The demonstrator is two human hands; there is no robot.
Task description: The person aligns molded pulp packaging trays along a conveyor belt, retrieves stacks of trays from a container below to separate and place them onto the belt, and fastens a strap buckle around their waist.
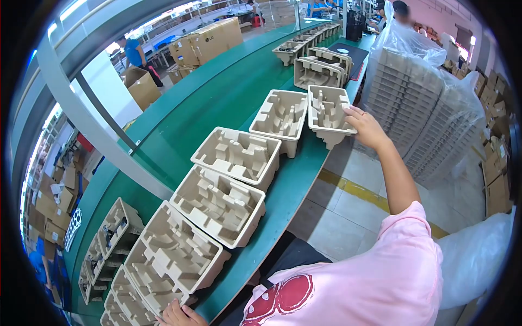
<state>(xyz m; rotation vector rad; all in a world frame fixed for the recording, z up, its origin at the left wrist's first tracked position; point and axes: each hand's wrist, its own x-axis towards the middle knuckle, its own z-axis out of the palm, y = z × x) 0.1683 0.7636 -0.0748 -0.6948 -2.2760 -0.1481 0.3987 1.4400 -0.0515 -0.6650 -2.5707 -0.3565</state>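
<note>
My right hand (365, 126) grips the right rim of a beige moulded pulp tray (330, 111), its fingers over the edge. This tray is tilted and juts past the near edge of the green bench. My left hand (179, 314), cut off by the bottom of the view, has its fingers bent over the rim of another pulp tray (157, 280). Between my hands, more pulp trays stand in a row: a large one (176, 247), one behind it (220, 204), then another (237, 155) and one (280, 117) beside the tray in my right hand. Their moulded hollows face up.
Trays with dark parts (111, 233) stand on the green bench (179, 130) at left. More trays (288, 51) line its far end. A grey post (103, 114) rises at left. Plastic-wrapped tray stacks (408, 92) stand on the floor at right. People work farther back.
</note>
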